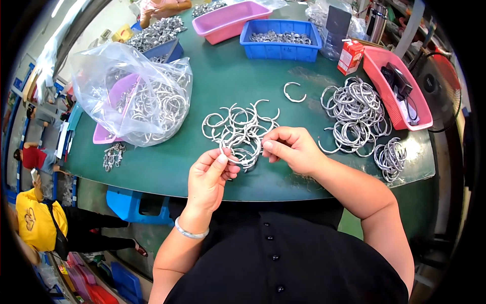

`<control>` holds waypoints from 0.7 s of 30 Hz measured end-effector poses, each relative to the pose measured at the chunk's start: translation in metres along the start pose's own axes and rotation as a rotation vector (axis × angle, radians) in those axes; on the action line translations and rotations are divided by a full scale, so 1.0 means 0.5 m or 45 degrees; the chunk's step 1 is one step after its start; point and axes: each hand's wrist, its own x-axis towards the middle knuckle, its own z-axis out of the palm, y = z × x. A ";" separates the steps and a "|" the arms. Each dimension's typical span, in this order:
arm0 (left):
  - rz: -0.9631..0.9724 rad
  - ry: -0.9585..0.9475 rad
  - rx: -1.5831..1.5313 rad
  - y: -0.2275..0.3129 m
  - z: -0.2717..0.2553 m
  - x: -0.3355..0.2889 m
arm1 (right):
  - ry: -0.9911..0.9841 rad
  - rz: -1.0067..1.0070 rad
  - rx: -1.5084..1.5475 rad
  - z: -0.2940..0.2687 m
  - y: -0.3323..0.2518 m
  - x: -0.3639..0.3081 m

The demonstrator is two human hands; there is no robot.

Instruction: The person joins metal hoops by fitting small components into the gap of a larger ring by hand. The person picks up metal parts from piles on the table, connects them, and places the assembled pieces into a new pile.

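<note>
In the middle of the table, a loose pile of open silver-coloured metal rings point(242, 119) lies just beyond my hands. My left hand point(206, 177) is closed, thumb against fingers, on a C-shaped metal ring at the pile's near edge. Across from it, my right hand point(298, 152) is pinched, thumb against the bent forefinger, at the right side of the same pile. What sits between its fingertips is too small to make out. A single open ring point(294, 93) lies apart, farther back to the right.
Right of my hands is a heap of rings point(354, 114), with a smaller bundle point(390, 158) nearer. A pink basket point(424, 119) and a red drink carton point(350, 58) stand behind. A clear bag point(167, 109) of rings sits left; a blue bin point(281, 52) and pink tray point(228, 25) stand at the back.
</note>
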 end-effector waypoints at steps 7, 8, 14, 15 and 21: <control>-0.009 -0.002 -0.020 -0.006 0.004 -0.001 | -0.011 0.034 0.007 -0.002 0.002 0.001; 0.002 -0.004 -0.012 -0.004 0.006 -0.002 | -0.013 0.024 0.015 -0.001 0.003 0.002; 0.011 0.001 -0.036 0.008 0.021 -0.002 | 0.016 0.041 0.002 0.001 0.003 0.000; 0.018 -0.006 -0.041 0.010 0.022 -0.002 | 0.018 0.037 0.002 0.000 0.003 0.000; 0.056 -0.032 -0.072 0.018 0.033 -0.004 | -0.013 0.039 0.015 -0.003 0.004 -0.001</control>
